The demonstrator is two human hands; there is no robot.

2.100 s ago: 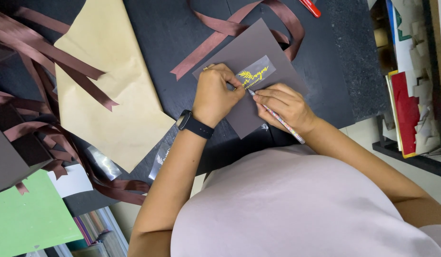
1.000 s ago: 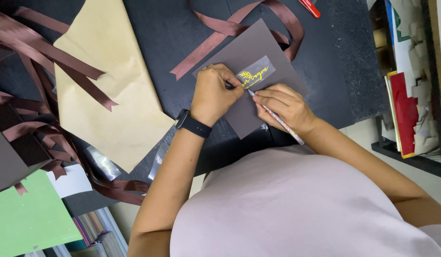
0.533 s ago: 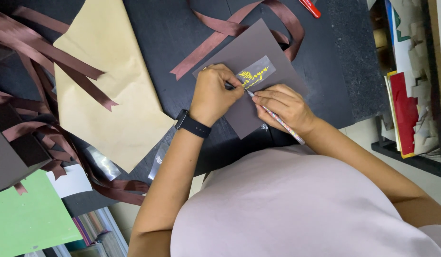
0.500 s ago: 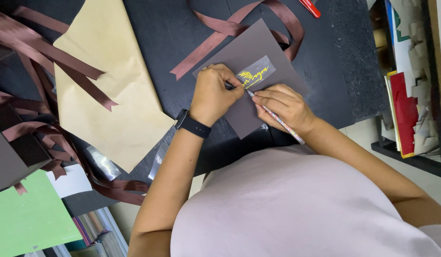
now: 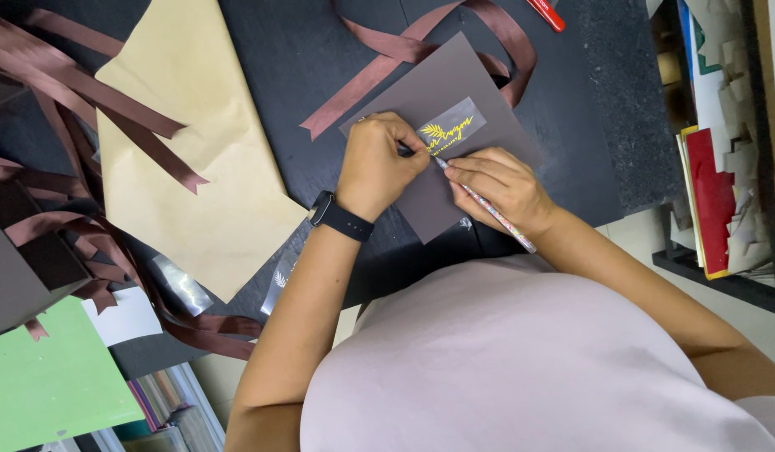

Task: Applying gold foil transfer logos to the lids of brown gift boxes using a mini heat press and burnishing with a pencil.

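A dark brown card (image 5: pixel 454 92) lies on the black table (image 5: pixel 312 59). On it is a clear sticker with yellow lettering (image 5: pixel 451 132). My left hand (image 5: pixel 377 164), with a black watch on its wrist, presses down on the sticker's left end. My right hand (image 5: pixel 500 186) grips a thin patterned pencil (image 5: pixel 488 208), whose tip touches the sticker's lower left corner beside my left fingers.
Brown satin ribbons (image 5: pixel 421 46) loop behind the card and pile up at the left (image 5: pixel 78 134). A tan paper sheet (image 5: pixel 195 151) lies left of centre, a green sheet (image 5: pixel 44 381) at the bottom left. A red pen (image 5: pixel 545 12) sits at the top; shelves of paper (image 5: pixel 722 159) stand at right.
Hardly anything differs; both hands stay on the sticker, with only slight shifts of the fingers and pencil tip.
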